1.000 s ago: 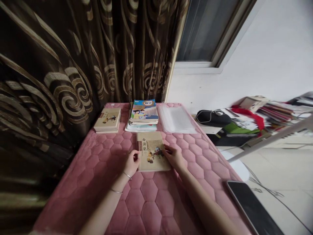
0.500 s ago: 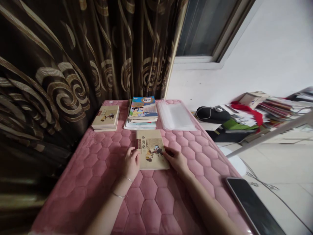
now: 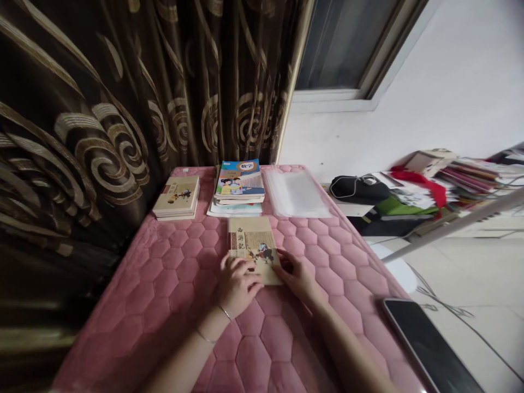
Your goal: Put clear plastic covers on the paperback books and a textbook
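Note:
A beige book (image 3: 256, 240) with dark Chinese characters and a small painted figure on its cover lies on the pink quilted surface in front of me. My left hand (image 3: 238, 281) rests over its lower left corner, fingers stretched loosely across the cover. At the right edge, my right hand (image 3: 298, 275) grips the book, its thumb near the lower right corner and its other fingers along the side. Beyond and to the left sits a stack of similar beige books (image 3: 177, 197). Directly behind the book stands a pile of textbooks (image 3: 239, 183), with a blue mathematics book on top.
Clear plastic sleeves (image 3: 298, 192) lie at the back right of the pink quilted surface (image 3: 164, 305). A dark phone-like slab (image 3: 429, 344) lies at the right edge. A patterned curtain (image 3: 123, 109) hangs along the left. Cluttered papers and a black pouch (image 3: 358, 190) are beyond the right side.
My left hand has moved from the book's left edge onto its lower cover, with the fingers now spread over it. My right hand stays at the right edge, slightly lower.

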Demonstrator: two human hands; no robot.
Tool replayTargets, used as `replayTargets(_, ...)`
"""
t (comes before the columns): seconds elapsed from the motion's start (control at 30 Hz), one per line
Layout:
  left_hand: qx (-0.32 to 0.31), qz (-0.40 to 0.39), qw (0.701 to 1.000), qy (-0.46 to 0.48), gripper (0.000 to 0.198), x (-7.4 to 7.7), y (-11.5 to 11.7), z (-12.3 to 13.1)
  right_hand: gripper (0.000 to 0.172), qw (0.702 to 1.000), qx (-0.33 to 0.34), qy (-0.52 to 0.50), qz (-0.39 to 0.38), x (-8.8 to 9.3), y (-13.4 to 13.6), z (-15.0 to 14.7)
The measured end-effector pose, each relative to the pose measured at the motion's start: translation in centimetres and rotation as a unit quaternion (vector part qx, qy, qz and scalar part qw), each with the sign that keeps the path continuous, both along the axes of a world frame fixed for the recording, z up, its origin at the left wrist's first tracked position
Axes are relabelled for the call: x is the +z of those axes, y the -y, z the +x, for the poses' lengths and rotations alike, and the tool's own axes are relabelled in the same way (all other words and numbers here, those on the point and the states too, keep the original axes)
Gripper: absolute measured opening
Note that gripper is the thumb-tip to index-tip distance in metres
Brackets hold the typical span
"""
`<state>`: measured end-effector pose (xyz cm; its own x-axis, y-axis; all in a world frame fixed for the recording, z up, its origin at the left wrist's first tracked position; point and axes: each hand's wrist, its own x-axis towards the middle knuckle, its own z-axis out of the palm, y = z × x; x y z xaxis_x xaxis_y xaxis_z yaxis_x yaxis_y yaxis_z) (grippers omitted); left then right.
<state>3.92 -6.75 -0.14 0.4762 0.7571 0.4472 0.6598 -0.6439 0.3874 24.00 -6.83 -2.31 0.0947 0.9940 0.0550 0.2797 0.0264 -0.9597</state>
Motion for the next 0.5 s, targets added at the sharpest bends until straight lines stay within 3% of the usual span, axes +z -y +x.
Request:
replayTargets(0.2, -0.043, 0.002, 0.999, -0.025, 0.011, 1.1, -0.9, -3.0, 0.047, 0.999, 0.004, 0.022, -0.023, 0.2, -0.1, 0.7)
replayTargets(0.3, -0.054, -0.002, 0.998, -0.034, 0.011, 1.2, -1.0, -4.2, 0.039, 0.997, -0.012, 0.08, -0.001, 0.8, 0.7, 0.8)
replayTargets(0.4, -0.044, -0.001, 0.999, -0.009, 0.017, 0.7, -0.5, -3.9, 0.029, 0.986, -0.011, 0.157, 0.046, 1.4, 2.3, 0.0)
replayTargets(0.5, -0.022, 0.01, 0.999, 0.023, 0.017, -0.2, -0.1, -2.8, 0.033, 0.963, -0.009, 0.255, 0.087, 1.6, 3.7, -1.8)
